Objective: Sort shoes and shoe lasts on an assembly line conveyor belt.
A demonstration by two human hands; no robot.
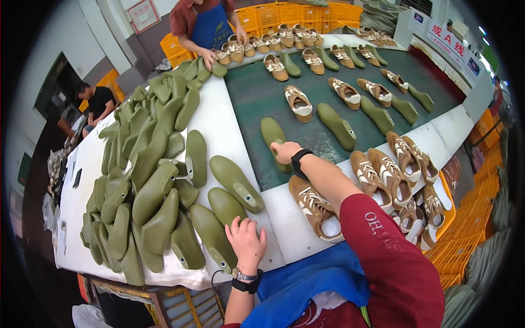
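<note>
Green last (273,136) on the belt (257,98): right hand (284,151) closed on it. Left hand (247,240) rests fingers spread, holding nothing, on a last (212,236) beside the belt.

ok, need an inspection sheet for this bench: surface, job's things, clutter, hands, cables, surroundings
Surface: white table beside a dark green belt.
Job's things: olive shoe last on the belt under the right hand; another last on the table under the left hand; brown-and-white shoe near the table edge.
Clutter: heap of olive lasts on the table; shoes and lasts spread along the belt.
Hands: right hand in a closed grip on the belt last; left hand resting open on the table last.
Cables: nothing seen.
Surroundings: a person in a blue apron at the far end; yellow crates behind.
</note>
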